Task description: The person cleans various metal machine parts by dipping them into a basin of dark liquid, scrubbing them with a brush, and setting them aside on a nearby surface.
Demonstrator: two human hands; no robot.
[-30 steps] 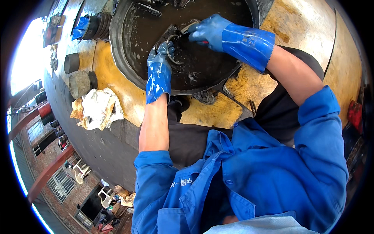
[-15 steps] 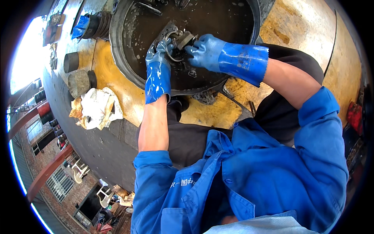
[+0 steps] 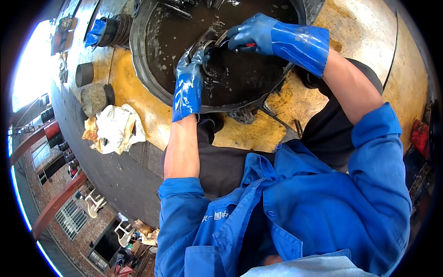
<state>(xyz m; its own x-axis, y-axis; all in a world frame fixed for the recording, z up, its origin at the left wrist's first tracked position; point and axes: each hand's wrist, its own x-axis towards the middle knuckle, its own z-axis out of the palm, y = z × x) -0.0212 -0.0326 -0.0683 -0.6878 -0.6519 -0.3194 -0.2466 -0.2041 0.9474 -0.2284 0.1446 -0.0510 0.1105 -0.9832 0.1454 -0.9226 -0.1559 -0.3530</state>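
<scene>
A wide round metal basin (image 3: 140, 62) in front of me holds dark, dirty liquid. My left hand (image 3: 190, 64), in a blue rubber glove, is closed on an oily metal part with a ring-shaped end, which looks like a connecting rod (image 3: 208, 42), just above the liquid. My gloved right hand (image 3: 256, 33) is closed at the ring's upper right side. A slim tool with a red part (image 3: 250, 45) shows under its fingers; its working end is hidden or too dark to make out.
Dark metal parts (image 3: 177, 9) stick out of the liquid at the basin's far side. To the left lie a white rag (image 3: 121, 131), short cylinders (image 3: 93, 98) and a stack of dark rings (image 3: 119, 30). A dark clump (image 3: 243, 114) lies by the near rim.
My right hand has moved up and to the right, and the red part now shows beneath it. The ring-ended part has tilted in my left hand, which stays nearly in place.
</scene>
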